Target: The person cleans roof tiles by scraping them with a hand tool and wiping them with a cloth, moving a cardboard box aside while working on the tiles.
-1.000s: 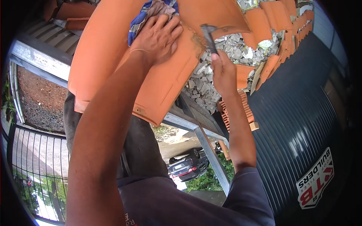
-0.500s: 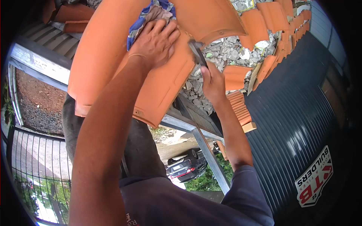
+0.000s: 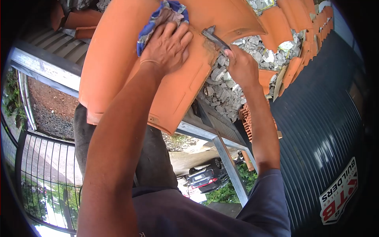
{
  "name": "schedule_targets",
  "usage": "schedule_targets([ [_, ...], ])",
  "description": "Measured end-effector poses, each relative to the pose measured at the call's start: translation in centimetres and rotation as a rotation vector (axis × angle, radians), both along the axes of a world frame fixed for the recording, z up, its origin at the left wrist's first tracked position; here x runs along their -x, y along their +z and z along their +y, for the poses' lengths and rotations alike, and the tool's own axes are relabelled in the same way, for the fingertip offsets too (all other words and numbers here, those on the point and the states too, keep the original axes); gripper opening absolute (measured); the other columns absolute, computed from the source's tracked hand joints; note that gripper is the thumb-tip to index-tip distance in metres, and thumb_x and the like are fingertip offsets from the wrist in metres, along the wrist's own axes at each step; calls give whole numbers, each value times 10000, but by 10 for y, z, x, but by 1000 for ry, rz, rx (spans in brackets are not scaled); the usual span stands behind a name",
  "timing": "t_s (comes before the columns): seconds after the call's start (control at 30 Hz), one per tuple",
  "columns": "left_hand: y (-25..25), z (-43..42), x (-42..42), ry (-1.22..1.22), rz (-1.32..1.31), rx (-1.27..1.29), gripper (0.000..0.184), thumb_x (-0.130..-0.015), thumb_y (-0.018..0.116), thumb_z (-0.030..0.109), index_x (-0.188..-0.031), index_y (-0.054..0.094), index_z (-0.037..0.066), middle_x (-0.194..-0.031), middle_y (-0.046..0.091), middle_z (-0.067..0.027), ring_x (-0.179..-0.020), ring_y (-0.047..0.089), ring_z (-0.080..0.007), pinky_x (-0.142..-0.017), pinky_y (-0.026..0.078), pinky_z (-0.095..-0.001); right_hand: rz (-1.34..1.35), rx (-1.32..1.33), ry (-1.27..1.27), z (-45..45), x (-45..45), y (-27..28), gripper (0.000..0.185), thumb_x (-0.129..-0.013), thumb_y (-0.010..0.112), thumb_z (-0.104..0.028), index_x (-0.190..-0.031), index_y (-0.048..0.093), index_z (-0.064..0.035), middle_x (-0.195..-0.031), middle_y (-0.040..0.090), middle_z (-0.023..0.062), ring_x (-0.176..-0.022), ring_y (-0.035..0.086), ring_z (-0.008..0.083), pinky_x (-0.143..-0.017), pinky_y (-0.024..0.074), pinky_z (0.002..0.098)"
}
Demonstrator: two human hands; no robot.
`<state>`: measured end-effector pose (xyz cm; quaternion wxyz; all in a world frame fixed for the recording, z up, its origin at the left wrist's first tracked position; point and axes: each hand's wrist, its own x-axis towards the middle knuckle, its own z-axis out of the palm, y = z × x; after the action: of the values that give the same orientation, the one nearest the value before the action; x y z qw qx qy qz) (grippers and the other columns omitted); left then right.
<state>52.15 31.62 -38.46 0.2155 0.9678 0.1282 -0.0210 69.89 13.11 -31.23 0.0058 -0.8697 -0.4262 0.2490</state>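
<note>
Across the curved orange roof tile [image 3: 181,91] in front of me, my left hand [image 3: 167,45] presses down with bent fingers, gripping a crumpled blue and grey rag [image 3: 167,15]. My right hand [image 3: 241,65] is closed around a dark, narrow metal tool [image 3: 215,38], its thumb along the shaft. The tool's hooked tip lies at the tile's right edge, where greyish residue shows. Whether the tip touches the tile I cannot tell. Most of the tool's grip is hidden inside my fingers.
Grey rubble [image 3: 227,93] and broken orange tiles [image 3: 276,29] lie to the right. Stacked tiles [image 3: 246,122] sit below my right wrist. A metal beam [image 3: 43,69] runs beneath the tile. Dark corrugated sheeting [image 3: 312,106] bears a sign [image 3: 338,193]. A car [image 3: 205,177] stands below.
My right hand and the metal tool have shifted up and right, the tool's tip now higher along the tile's edge. My left hand stays on the rag; the whole view has shifted slightly.
</note>
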Motion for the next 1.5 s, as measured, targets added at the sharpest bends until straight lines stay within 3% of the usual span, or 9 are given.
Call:
schedule_targets([
  [0.5, -2, 1, 2, 48, -35, 41, 360, -946, 574, 305, -1241, 579, 99, -1420, 528, -47, -1210, 521, -259, -1046, 421, -419, -4, -239, 74, -2, -2, -5, 210, -1002, 682, -256, -1027, 682, -47, -820, 703, 193, -723, 691, 423, -607, 535, 499],
  [0.6, -5, 4, 7, 44, -56, 17, 391, -973, 570, 324, -1275, 611, 79, -1394, 593, -77, -1242, 552, -285, -1071, 409, -457, 9, -227, 75, -4, 4, -3, 211, -1005, 679, -253, -1010, 671, -43, -790, 693, 205, -723, 686, 430, -617, 535, 506],
  [0.67, -7, 10, 9, 14, -180, 226, 469, -857, 637, 260, -1267, 628, 33, -1323, 560, -167, -1147, 519, -357, -1019, 429, -473, -35, -184, 135, 11, 0, -18, 184, -995, 693, -225, -1043, 678, -48, -784, 685, 209, -728, 683, 439, -628, 530, 514],
  [0.87, -7, 9, 3, 67, -207, 189, 400, -856, 657, 263, -1167, 667, 12, -1361, 559, -161, -1151, 523, -342, -1032, 434, -448, 80, -300, 65, -3, 0, -7, 180, -997, 702, -198, -1099, 696, -50, -771, 677, 207, -709, 671, 443, -622, 515, 515],
  [0.93, -10, 9, 9, 58, -221, 199, 389, -859, 655, 260, -1159, 670, 13, -1345, 566, -154, -1145, 525, -337, -1029, 435, -444, 146, -148, -32, -11, 2, 1, 179, -1005, 694, -192, -1112, 702, -49, -763, 674, 207, -698, 664, 448, -611, 509, 507],
  [1.1, -3, 6, 4, 82, -243, 145, 368, -856, 649, 231, -1157, 674, 21, -1280, 594, -137, -1087, 546, -324, -1010, 446, -417, 56, -175, 136, 24, -2, -25, 153, -1001, 693, -147, -1071, 703, -12, -750, 663, 209, -657, 650, 419, -581, 506, 453],
  [1.3, -6, 11, 3, 81, -255, 166, 332, -838, 657, 238, -1092, 689, 27, -1319, 598, -147, -1115, 551, -324, -1012, 455, -417, 121, -221, 45, 2, 9, -1, 167, -1000, 686, -138, -1126, 720, -33, -791, 688, 207, -678, 669, 414, -603, 521, 458],
  [1.47, -5, 6, 4, 64, -209, 140, 395, -853, 648, 255, -1164, 663, 11, -1400, 551, -177, -1171, 533, -343, -1020, 451, -430, 83, -169, 21, 27, 2, -20, 175, -1002, 677, -186, -1084, 709, -34, -809, 679, 235, -758, 665, 438, -632, 522, 456],
  [1.5, -4, 7, 5, 67, -194, 141, 443, -857, 648, 257, -1220, 636, 4, -1404, 540, -196, -1169, 533, -354, -1019, 450, -438, 127, -173, -79, 20, 8, -14, 218, -1027, 666, -222, -1089, 698, -16, -766, 683, 184, -675, 675, 369, -627, 516, 429],
])
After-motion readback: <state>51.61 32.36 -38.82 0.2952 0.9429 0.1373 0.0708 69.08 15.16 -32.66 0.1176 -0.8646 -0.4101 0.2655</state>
